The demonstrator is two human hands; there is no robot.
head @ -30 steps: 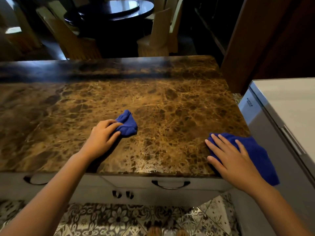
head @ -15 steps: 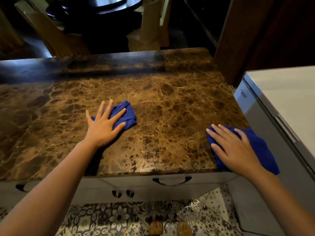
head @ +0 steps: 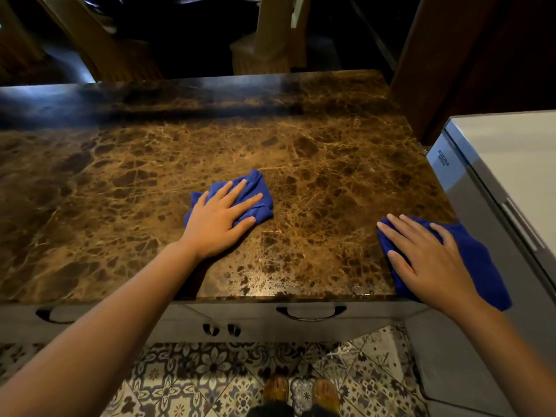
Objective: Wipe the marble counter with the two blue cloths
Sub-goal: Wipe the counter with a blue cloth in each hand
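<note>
A brown veined marble counter (head: 126, 182) fills the middle of the view. My left hand (head: 219, 219) lies flat, fingers spread, on a bunched blue cloth (head: 258, 203) near the counter's centre. My right hand (head: 427, 260) presses flat on a second blue cloth (head: 481, 266) at the counter's front right corner. That cloth hangs partly over the right and front edges. Both palms cover most of their cloths.
A white chest freezer (head: 505, 164) stands close to the counter's right edge. Drawers with dark handles (head: 311, 313) sit under the front edge. Wooden chairs (head: 270, 34) and a dark table lie beyond the far edge. Patterned floor tiles (head: 192, 383) are below.
My left hand went from pinching the cloth to lying flat on it, then slid with it to the right. My right hand stays on its cloth at the corner.
</note>
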